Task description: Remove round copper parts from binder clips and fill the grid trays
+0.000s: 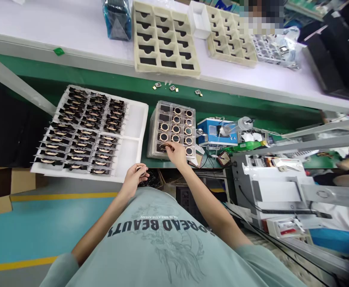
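Several round watch cases sit in the compartments of a stacked clear plastic tray in the middle of the bench. At its lower left part, my right hand pinches a watch case over a compartment. My left hand is closed on another round watch case, held near the bench's front edge, between the clear tray and a white foam tray. Rows of thin parts with black pieces stand in that foam tray, on the left.
Beige compartment trays and a white box lie on the raised shelf. Small parts rest below them. A blue device and a green bottle are on the right. A person is partly visible behind.
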The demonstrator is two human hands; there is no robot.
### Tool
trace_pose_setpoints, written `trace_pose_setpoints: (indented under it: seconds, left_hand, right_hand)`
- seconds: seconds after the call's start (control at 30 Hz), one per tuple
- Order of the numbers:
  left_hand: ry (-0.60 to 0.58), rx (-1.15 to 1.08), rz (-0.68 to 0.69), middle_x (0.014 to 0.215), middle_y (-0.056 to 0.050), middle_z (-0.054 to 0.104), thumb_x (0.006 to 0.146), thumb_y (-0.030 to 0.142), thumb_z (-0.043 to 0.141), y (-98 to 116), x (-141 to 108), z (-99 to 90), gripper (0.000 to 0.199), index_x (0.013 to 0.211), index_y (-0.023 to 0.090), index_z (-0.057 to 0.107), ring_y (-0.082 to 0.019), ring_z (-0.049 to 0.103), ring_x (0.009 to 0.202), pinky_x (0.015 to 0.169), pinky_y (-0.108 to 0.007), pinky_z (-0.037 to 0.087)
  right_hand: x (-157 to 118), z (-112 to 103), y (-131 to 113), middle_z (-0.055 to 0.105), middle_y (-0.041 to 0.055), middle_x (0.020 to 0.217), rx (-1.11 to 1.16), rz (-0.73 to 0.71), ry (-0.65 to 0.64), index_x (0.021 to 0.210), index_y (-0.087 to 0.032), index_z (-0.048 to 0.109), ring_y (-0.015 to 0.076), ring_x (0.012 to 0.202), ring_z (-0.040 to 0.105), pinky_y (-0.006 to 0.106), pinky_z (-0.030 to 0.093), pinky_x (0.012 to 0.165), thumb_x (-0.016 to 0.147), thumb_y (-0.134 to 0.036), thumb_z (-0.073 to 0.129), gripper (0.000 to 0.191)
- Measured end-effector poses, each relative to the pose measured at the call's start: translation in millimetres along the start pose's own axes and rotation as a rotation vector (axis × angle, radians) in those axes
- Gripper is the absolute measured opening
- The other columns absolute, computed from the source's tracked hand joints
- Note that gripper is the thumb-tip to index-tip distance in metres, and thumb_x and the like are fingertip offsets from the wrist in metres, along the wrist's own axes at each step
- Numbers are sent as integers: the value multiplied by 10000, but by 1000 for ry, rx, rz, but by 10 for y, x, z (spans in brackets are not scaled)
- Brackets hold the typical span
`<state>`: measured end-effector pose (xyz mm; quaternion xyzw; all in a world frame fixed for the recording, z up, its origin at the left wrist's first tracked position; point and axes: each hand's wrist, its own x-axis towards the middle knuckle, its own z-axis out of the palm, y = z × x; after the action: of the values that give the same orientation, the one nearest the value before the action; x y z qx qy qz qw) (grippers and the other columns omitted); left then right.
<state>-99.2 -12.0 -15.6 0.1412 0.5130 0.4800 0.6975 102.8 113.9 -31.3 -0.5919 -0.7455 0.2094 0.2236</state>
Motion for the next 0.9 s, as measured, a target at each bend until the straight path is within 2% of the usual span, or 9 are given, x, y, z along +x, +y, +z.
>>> trace_pose_setpoints:
  seconds: [0.1, 0.17, 0.27, 0.4, 0.6, 0.73, 0.9]
  left_hand:
    - [-15, -9, 6, 889, -32, 652, 670, 413, 832, 29, 15, 38, 386, 886, 160, 636, -104, 640, 676, 585, -197, 512]
    - [-17, -2, 10, 883, -28, 650, 666, 407, 834, 45, 25, 58, 390, 892, 160, 634, -103, 640, 663, 578, -196, 512]
    - [-17, 21, 20, 867, -24, 646, 674, 406, 829, 56, 29, 82, 383, 894, 162, 632, -95, 626, 625, 525, -181, 480]
    - [-39, -5, 31, 873, -31, 653, 710, 401, 809, 38, 15, 109, 340, 879, 160, 637, -86, 619, 604, 487, -164, 452]
    - [-22, -238, -61, 895, -83, 700, 826, 367, 695, -3, 29, 155, 267, 954, 137, 651, -160, 701, 700, 647, -267, 585]
    - [5, -283, -68, 874, -79, 703, 885, 330, 626, 7, 55, 190, 221, 965, 125, 646, -159, 703, 688, 678, -285, 592]
    - [-3, -302, -71, 915, -93, 719, 902, 349, 610, 61, 70, 262, 223, 971, 139, 636, -199, 730, 818, 806, -338, 585]
  right_hand:
    - [8, -37, -4, 712, 154, 1110, -188, -162, -29, 1243, -127, 684, 287, 1018, 588, 430, 467, 936, 917, -161, 524, 365]
    - [48, -50, 6, 710, 156, 1111, -220, -228, -61, 1215, -134, 697, 291, 1030, 583, 428, 469, 933, 936, -169, 519, 332]
    - [116, -35, 48, 727, 143, 1042, -162, -233, -50, 1099, -137, 731, 268, 984, 609, 403, 486, 915, 962, -201, 518, 261]
    - [90, 32, 115, 738, 134, 1044, -114, -246, 11, 1067, -157, 738, 252, 1004, 632, 405, 491, 952, 987, -230, 498, 263]
    - [-163, 93, 151, 725, 141, 1153, -114, -353, 11, 1105, -170, 747, 253, 1040, 640, 434, 489, 997, 1021, -306, 482, 309]
    - [-178, 84, 155, 707, 145, 1193, -123, -316, -9, 1109, -162, 747, 267, 1082, 611, 446, 484, 1004, 1009, -300, 497, 302]
    - [-152, 15, 48, 700, 170, 1157, -94, -191, 124, 1120, -123, 737, 288, 1096, 577, 445, 489, 983, 991, -302, 500, 324]
